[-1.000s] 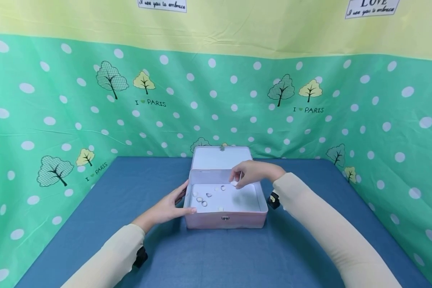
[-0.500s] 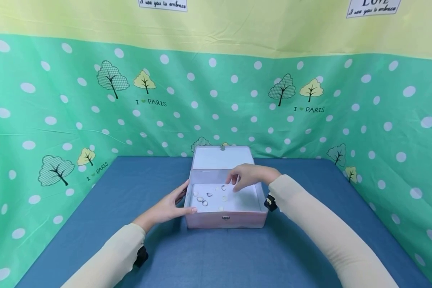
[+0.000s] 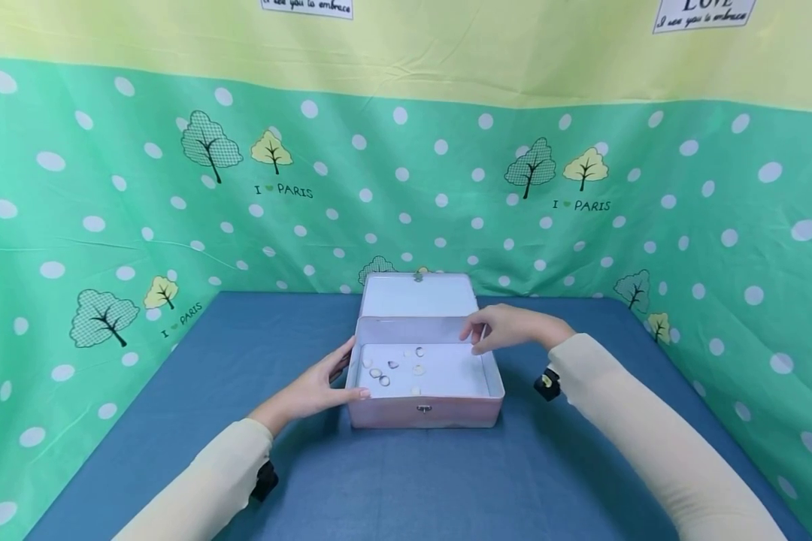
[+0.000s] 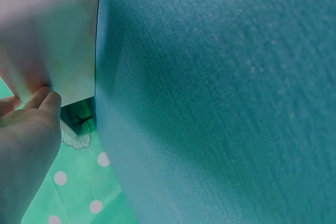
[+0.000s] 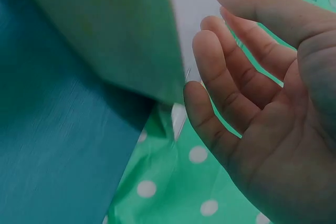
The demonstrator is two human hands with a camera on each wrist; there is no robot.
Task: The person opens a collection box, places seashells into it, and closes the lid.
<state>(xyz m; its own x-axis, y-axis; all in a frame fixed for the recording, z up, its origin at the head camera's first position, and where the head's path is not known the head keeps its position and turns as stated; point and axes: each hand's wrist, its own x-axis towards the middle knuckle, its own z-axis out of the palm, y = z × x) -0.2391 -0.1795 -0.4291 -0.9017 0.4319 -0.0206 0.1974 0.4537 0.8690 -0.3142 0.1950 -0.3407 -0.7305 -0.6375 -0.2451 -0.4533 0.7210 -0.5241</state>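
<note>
A pink metal box [image 3: 424,413] with a white inside stands on the table, its lid [image 3: 416,295] raised at the back. Several small shells [image 3: 393,365] lie on its floor, mostly to the left; one pale shell [image 3: 418,370] lies nearer the middle. My left hand [image 3: 314,387] holds the box at its left side, thumb on the front rim and fingers along the outer wall. In the left wrist view those fingertips [image 4: 51,100] touch the wall. Above the box's right back part hovers my right hand [image 3: 507,327], fingers relaxed; its palm [image 5: 278,145] shows nothing held.
Blue cloth [image 3: 406,481] covers the table around the box. Behind and at the sides hangs a green and yellow curtain [image 3: 446,173] with dots and trees. A black wrist camera [image 3: 546,385] sits under the right sleeve.
My right hand let go of a pale shell, which now lies on the box floor near the middle. The hand then drew back to the right. My left hand stays put.
</note>
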